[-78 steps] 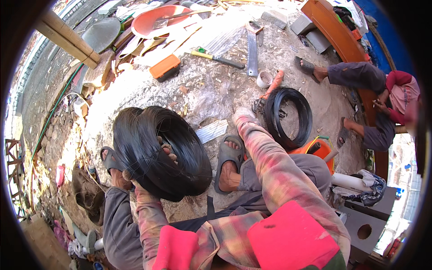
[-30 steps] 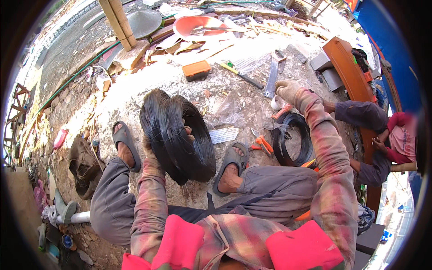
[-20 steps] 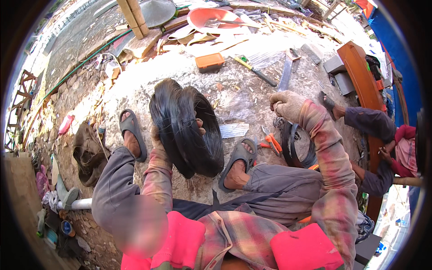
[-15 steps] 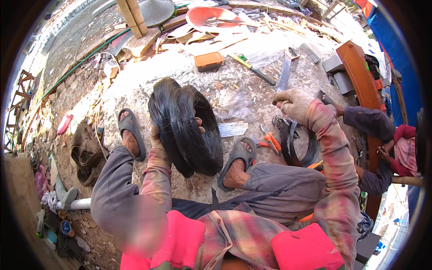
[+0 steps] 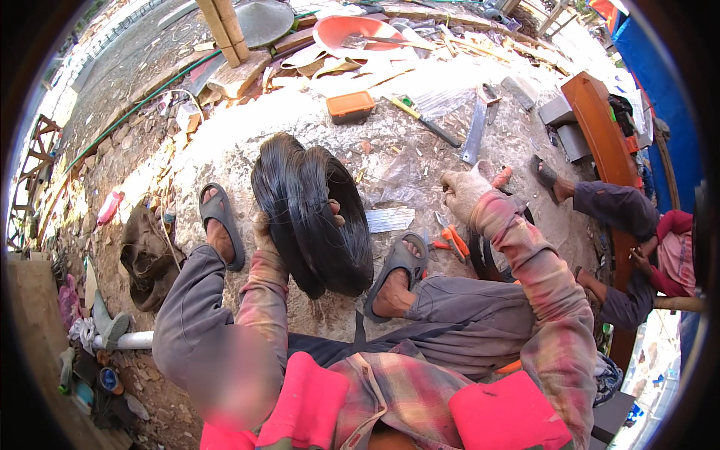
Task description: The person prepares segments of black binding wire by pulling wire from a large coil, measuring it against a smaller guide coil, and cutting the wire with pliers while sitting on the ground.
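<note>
Place: outdoor work site | Signs: rubble-strewn ground (image 5: 247, 139), handsaw (image 5: 475, 133), grey blocks (image 5: 574, 142), wooden post (image 5: 223, 31)

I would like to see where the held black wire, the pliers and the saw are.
Black wire (image 5: 306, 217): head view, on the dark strands.
Pliers (image 5: 456, 241): head view, on the orange handles.
Saw (image 5: 475, 136): head view, on the blade.

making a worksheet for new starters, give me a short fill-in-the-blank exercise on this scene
The left hand grips wire whose colour is ____.
In the picture, the box lies to the ____ of the saw.
The pliers have handles coloured ____.

Missing words: black; left; orange.
</note>
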`<state>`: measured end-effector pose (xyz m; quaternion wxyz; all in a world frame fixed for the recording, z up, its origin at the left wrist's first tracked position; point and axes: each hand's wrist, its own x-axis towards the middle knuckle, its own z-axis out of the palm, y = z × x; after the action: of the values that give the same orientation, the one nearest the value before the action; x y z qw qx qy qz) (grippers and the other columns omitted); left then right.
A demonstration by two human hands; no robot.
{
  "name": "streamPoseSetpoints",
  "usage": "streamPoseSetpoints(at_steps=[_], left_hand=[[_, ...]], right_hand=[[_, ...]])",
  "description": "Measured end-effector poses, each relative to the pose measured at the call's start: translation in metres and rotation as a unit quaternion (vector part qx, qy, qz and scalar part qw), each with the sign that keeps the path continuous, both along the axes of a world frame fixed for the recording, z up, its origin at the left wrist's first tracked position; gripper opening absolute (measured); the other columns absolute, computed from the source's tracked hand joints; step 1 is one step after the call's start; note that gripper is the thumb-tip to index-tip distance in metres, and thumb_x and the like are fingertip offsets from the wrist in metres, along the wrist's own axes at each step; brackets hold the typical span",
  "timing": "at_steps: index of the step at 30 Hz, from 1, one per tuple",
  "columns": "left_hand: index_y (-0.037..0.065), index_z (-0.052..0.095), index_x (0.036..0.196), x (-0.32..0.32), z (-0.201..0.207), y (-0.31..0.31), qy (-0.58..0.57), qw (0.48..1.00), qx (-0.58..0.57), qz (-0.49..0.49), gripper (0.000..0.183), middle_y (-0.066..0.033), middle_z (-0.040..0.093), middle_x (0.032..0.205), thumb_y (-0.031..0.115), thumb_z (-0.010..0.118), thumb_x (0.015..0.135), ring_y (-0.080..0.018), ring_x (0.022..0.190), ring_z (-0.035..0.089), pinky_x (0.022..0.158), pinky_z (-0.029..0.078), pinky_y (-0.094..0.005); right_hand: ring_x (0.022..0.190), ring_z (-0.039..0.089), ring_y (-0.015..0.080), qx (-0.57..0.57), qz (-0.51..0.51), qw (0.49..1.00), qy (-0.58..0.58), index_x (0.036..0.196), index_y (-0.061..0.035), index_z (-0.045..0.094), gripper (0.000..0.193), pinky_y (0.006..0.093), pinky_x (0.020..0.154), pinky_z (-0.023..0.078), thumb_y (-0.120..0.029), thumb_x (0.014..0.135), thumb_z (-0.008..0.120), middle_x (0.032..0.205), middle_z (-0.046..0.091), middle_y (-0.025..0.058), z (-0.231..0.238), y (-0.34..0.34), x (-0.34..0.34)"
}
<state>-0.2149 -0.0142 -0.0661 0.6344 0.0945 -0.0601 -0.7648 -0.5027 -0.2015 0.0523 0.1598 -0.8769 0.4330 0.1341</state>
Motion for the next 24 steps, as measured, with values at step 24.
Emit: streamPoseSetpoints(at_steps=[24], left_hand=[[-0.003, 0.039, 0.135, -0.007, -0.030, 0.001, -0.004, 0.990, 0.140, -0.029, 0.084, -0.0281, 0.050, 0.127, 0.037, 0.072, 0.069, -0.0399, 0.118, 0.050, 0.102, 0.041, -0.0489]], right_hand=[[0.089, 0.064, 0.0291, 0.383, 0.048, 0.923, -0.009, 0.106, -0.0044, 0.064, 0.032, 0.0378, 0.079, 0.048, -0.018, 0.079, 0.054, 0.091, 0.067, 0.0164, -0.037, 0.028, 0.104]])
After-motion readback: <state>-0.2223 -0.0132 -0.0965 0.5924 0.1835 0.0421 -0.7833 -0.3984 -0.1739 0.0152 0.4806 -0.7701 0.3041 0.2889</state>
